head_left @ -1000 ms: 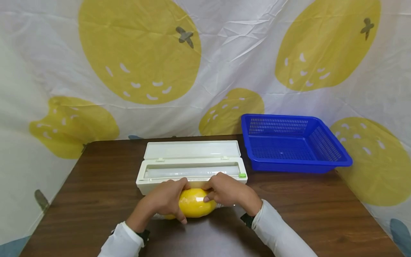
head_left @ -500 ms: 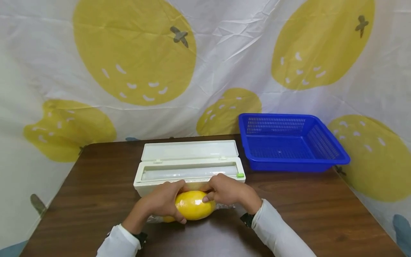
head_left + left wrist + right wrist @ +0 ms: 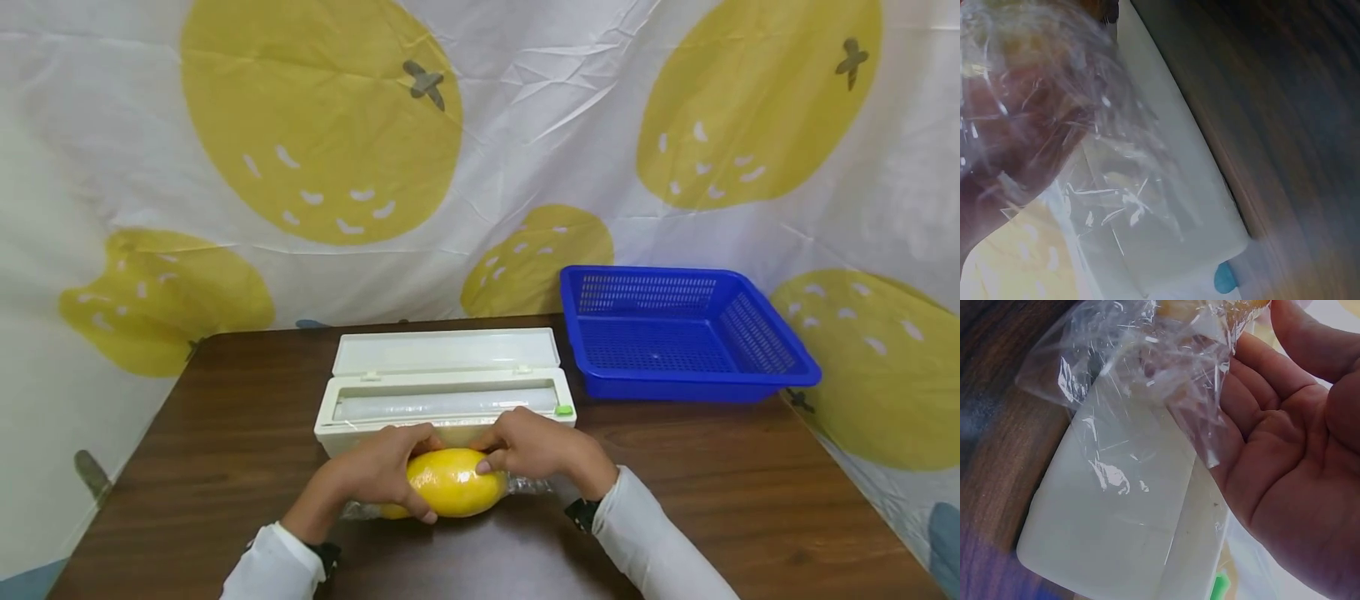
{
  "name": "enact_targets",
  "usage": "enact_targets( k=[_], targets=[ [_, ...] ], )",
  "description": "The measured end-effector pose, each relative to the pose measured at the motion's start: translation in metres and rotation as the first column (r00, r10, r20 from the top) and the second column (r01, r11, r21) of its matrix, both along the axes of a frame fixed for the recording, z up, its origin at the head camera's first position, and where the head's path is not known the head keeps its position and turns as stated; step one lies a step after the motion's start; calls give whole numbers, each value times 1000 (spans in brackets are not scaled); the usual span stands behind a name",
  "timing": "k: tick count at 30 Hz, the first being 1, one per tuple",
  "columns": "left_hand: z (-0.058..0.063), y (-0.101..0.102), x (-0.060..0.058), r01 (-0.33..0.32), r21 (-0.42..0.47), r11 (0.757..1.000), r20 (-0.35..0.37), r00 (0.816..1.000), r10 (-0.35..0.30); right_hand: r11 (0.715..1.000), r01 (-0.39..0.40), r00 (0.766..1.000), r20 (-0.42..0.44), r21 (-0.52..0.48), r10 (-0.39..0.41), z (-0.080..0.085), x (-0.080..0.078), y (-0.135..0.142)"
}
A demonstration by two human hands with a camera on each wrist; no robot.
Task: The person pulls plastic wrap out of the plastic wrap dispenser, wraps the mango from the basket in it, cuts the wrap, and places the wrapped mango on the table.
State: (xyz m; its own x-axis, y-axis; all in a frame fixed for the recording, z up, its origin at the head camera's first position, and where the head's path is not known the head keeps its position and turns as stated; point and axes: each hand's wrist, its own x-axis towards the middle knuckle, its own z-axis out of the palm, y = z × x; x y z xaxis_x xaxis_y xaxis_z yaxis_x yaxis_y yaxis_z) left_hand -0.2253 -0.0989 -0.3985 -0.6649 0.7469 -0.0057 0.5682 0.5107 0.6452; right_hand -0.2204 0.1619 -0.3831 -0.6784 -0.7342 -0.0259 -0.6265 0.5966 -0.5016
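Note:
A shiny yellow oval fruit, its exact kind unclear, is wrapped in clear cling film. It lies at the near side of a white cling film dispenser, whose lid is raised and whose roll is visible. My left hand grips the fruit's left part, thumb at the front and fingers behind. From the right, my right hand holds it with the thumb on top; its other fingertips are hidden behind. Loose film sticks out on the right, and crumpled film hangs before the palm in the right wrist view.
A blue plastic basket stands at the back right of the brown wooden table. A green slider sits at the dispenser's right end. Behind the table hangs a white cloth with yellow fruit prints.
Both hands keep hold of the fruit, which has shifted slightly toward me. More of the loose film on its right shows now. The dispenser and the basket stay in place.

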Motion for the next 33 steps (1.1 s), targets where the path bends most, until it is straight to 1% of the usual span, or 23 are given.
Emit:
enact_targets(
  k=[3, 5, 7, 8, 10, 11, 12, 15, 16, 17, 19, 20, 21, 22, 23, 24, 26, 27, 28, 29, 30, 31, 33],
  targets=[
    [0, 1, 1, -17, -1, 1000, 17, 1000, 17, 1000, 0, 1000, 4, -3, 0, -1, 2, 0],
    [3, 2, 2, -38, -21, 999, 14, 999, 38, 1000, 3, 1000, 0, -6, -3, 0, 3, 0],
    [7, 6, 6, -67, -47, 997, 0, 998, 68, 1000, 5, 1000, -2, -8, -5, 1, 5, -1],
    [10, 8, 10, -82, -61, 995, -17, 997, 81, 1000, 5, 1000, -6, -6, -5, 2, 7, -1],
    [14, 13, 18, -119, -110, 987, -107, 988, 107, 1000, 1, 1000, -20, 1, -1, 3, 9, -3],
    [16, 16, 23, -140, -138, 980, -167, 979, 116, 1000, -1, 1000, -28, 6, 1, 4, 10, -5],
    [18, 19, 28, -167, -169, 971, -228, 965, 126, 1000, -4, 999, -40, 9, 4, 4, 11, -6],
    [21, 25, 42, -245, -258, 935, -416, 901, 121, 999, 14, 995, -95, 29, -11, 7, 16, -10],
    [22, 27, 44, -267, -271, 925, -450, 884, 124, 999, 29, 992, -121, 33, -25, 8, 17, -10],
    [22, 27, 46, -282, -281, 918, -477, 870, 121, 998, 48, 986, -160, 30, -42, 9, 19, -11],
    [21, 28, 48, -300, -285, 910, -493, 860, 129, 995, 101, 963, -251, 2, -98, 8, 25, -10],
    [20, 28, 49, -305, -279, 911, -489, 861, 138, 992, 126, 944, -304, -30, -129, 7, 28, -8],
    [20, 28, 48, -310, -275, 910, -488, 861, 146, 986, 150, 918, -359, -77, -168, 6, 30, -5],
    [19, 27, 48, -316, -271, 909, -489, 859, 153, 975, 172, 886, -411, -139, -215, 5, 31, -1],
    [19, 27, 48, -322, -269, 908, -495, 855, 156, 958, 187, 852, -450, -216, -267, 3, 32, 5],
    [19, 27, 47, -328, -269, 906, -504, 849, 158, 933, 202, 821, -469, -297, -327, 2, 32, 13],
    [21, 27, 47, -337, -262, 904, -530, 833, 157, 863, 243, 773, -449, -443, -448, -3, 29, 30],
    [23, 27, 48, -341, -259, 904, -541, 826, 156, 821, 272, 758, -413, -502, -505, -6, 27, 39],
    [25, 28, 48, -344, -257, 903, -548, 822, 157, 778, 307, 752, -361, -547, -551, -9, 26, 48],
    [27, 28, 50, -346, -253, 904, -551, 819, 159, 739, 346, 755, -297, -578, -585, -14, 25, 57],
    [29, 28, 51, -347, -251, 904, -554, 817, 160, 704, 388, 762, -221, -595, -608, -18, 24, 64],
    [32, 29, 52, -348, -248, 904, -554, 817, 163, 677, 427, 774, -145, -599, -617, -23, 23, 70],
    [36, 30, 52, -346, -243, 906, -556, 816, 162, 641, 476, 799, -8, -602, -602, -30, 22, 78]
  ],
)
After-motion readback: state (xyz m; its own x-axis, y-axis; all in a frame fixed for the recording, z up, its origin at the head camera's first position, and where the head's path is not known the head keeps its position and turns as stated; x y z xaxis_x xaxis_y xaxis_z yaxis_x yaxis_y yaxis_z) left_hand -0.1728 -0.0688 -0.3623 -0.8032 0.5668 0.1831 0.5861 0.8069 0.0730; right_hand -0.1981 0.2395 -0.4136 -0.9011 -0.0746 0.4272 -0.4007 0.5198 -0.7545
